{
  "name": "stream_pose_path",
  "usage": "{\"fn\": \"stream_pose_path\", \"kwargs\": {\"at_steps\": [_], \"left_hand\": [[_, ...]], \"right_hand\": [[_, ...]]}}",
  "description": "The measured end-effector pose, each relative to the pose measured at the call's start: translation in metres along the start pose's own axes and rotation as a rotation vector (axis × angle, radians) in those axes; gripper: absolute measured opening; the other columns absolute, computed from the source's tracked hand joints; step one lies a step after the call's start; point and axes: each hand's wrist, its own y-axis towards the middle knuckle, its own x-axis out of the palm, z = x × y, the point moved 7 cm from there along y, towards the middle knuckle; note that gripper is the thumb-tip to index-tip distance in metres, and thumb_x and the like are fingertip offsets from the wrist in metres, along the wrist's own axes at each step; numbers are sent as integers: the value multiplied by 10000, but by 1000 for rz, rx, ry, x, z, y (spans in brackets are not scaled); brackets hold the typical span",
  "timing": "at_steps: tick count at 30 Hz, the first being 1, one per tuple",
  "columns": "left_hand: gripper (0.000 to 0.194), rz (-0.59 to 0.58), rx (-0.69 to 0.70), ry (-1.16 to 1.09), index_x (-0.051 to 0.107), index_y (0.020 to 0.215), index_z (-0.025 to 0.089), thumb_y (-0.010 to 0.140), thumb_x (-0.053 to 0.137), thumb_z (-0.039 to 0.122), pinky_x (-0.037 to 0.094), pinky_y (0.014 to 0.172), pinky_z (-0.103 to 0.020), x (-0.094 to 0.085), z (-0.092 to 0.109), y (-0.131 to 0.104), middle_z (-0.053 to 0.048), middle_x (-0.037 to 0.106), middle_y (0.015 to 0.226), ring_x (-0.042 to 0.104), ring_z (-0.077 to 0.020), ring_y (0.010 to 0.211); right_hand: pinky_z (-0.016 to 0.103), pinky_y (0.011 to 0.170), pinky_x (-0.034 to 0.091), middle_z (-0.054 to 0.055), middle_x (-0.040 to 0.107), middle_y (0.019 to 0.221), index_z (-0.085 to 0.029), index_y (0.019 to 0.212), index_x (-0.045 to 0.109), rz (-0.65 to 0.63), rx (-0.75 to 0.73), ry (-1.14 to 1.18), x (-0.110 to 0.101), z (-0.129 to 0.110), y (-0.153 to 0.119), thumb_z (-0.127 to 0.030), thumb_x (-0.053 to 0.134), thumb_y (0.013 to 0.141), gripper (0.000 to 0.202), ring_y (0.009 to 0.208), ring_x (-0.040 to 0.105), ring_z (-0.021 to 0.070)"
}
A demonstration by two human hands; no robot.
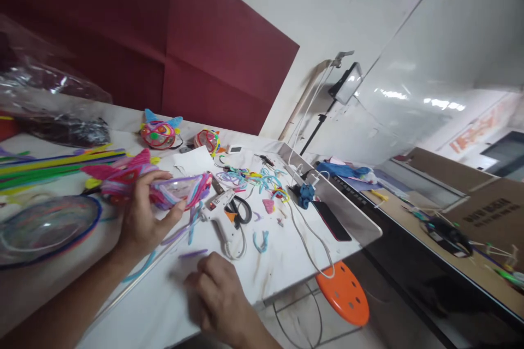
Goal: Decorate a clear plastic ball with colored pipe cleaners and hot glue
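Observation:
My left hand (149, 215) grips a pink and purple pipe-cleaner craft (180, 188) with a clear plastic middle and pink pointed ears, tilted above the table. Its thumb presses on the lower rim. Low over the table's front part, my right hand (216, 289) is curled closed and slightly blurred; whatever may be in its fingers is hidden. Between and beyond the hands lies a white hot glue gun (225, 223) with its cord. Scissors with black handles (241, 210) rest against it. A short purple pipe-cleaner piece (194, 253) lies near my right hand.
Two finished-looking colourful crafts (159, 135) stand at the back. Long pipe cleaners (61, 166) and a clear dome with a blue rim (49, 226) are at left. Blue scraps (262, 240), a phone (331, 221) and cables lie rightward. An orange stool (344, 294) stands below the edge.

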Motion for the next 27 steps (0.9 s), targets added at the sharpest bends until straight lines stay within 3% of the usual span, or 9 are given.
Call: {"fn": "stream_pose_path", "kwargs": {"at_steps": [7,13,17,21,23,27], "left_hand": [[446,12,5,-2,485,1183,212,779,651,305,485,1010,-494,-1,0,0,-82,590,1155,602,-287,1120],[491,-15,-95,-9,475,1212,185,782,653,340,444,1069,-461,3,-10,-5,-116,584,1211,570,-307,1194],[515,-26,-207,-114,455,1253,189,803,632,366,421,1083,-424,5,-21,-7,-127,544,1283,539,-291,1235],[506,-33,-321,-191,464,1236,209,788,624,382,466,1012,-397,7,-28,-8,-104,564,1240,577,-273,1159],[499,-43,-352,-197,467,1228,218,786,624,388,470,1006,-394,8,-28,-9,-100,567,1239,580,-272,1151],[516,-64,-372,-186,475,1217,223,762,633,407,481,994,-401,11,-27,-9,-104,577,1235,599,-285,1133]], "right_hand": [[309,604,410,63,528,837,-178,1016,561,49,11,-25,1,-2,-7,-57,447,785,285,726,495,203],[310,588,420,70,532,815,-171,991,564,131,0,-70,-7,-9,-8,-18,419,794,289,707,503,207],[303,604,465,63,550,831,-196,1016,563,181,23,66,-11,-9,-5,-37,410,826,291,733,556,204],[302,673,504,35,576,837,-239,1010,559,286,130,307,-31,9,13,-63,422,886,255,777,598,187],[348,737,514,36,592,863,-250,1028,560,354,168,295,-47,25,30,-103,464,904,214,816,604,204],[492,947,493,115,620,1175,-243,1240,545,309,259,269,-55,66,70,-260,589,893,350,1126,590,294]]}}
